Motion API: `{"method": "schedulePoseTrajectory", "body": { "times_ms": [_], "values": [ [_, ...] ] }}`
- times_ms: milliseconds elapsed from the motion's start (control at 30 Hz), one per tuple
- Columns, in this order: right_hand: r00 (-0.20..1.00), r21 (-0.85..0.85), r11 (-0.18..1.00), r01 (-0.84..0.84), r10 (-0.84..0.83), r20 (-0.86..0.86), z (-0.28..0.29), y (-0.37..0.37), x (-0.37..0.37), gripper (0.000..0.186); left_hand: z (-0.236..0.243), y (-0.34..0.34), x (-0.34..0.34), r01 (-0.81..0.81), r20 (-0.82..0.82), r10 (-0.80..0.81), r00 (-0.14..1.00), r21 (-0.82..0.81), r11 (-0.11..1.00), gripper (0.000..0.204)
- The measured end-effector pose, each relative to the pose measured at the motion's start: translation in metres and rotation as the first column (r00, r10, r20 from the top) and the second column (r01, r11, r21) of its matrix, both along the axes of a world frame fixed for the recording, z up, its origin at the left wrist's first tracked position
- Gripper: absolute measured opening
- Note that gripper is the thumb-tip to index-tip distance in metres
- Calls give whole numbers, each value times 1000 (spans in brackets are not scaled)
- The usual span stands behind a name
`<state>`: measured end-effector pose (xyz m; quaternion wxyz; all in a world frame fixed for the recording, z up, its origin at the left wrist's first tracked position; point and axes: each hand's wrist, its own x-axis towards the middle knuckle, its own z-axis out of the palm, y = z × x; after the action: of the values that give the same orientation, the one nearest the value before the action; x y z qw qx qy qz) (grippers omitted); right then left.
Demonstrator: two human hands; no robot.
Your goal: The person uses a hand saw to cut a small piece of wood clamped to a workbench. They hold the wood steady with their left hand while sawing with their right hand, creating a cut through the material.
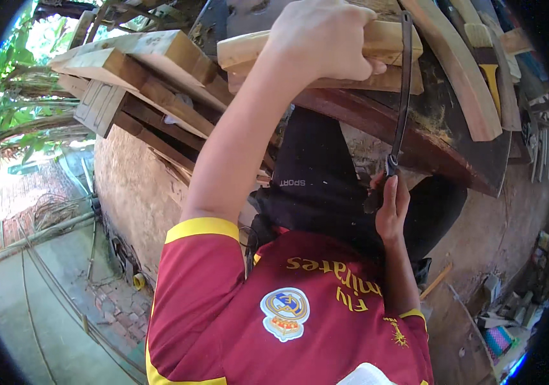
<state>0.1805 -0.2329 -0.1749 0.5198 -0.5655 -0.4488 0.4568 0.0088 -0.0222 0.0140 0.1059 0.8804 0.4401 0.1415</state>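
Pale wooden block lies at about 12 o'clock in the view, long side running left to right, on a second wooden piece, both on the dark desk. Left hand clamped over the block's middle, thumb and fingers bent round it. Narrow dark saw crosses the block's right end, blade running roughly from 12 to 6 o'clock; whether its teeth bite cannot be told. Right hand closed round the saw's handle, at 3 o'clock, well apart from the left. Sawdust scattered on the desk near its edge. Curved pale timber at 2 o'clock; just beyond it, a brush with pale bristles and a yellow-and-black handle. Stacked planks at 10 to 11 o'clock, ends jutting left. Black trousers below the desk edge, maroon shirt with yellow trim towards 6 o'clock. Green foliage, brightly lit, at 10 o'clock.
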Motion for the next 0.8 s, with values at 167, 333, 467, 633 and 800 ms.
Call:
{"method": "schedulePoseTrajectory", "body": {
  "times_ms": [167, 333, 467, 633, 800],
  "values": [
    [985, -101, 992, -77, 60, -163, -6, 2, 2, 36, 14, -9, 1, 5, 12, -4, 1000, -20, 1000, 48],
    [871, -65, 993, 102, -58, 487, 51, 16, -13, 31, -8, 4, 1, -36, -13, 36, 999, -19, 999, 45],
    [864, 31, 998, 53, -61, 500, 81, 46, -12, 27, 10, 0, 2, -16, -12, 15, 1000, -83, 996, 44],
    [952, 272, 952, 142, -207, 225, 94, 63, -18, 33, 3, -6, 0, -6, 2, 6, 1000, 57, 998, 44],
    [976, 245, 951, -187, 151, 158, 106, 39, -25, 35, -19, 10, 4, -53, -84, 57, 995, 50, 997, 49]
  ]
}}
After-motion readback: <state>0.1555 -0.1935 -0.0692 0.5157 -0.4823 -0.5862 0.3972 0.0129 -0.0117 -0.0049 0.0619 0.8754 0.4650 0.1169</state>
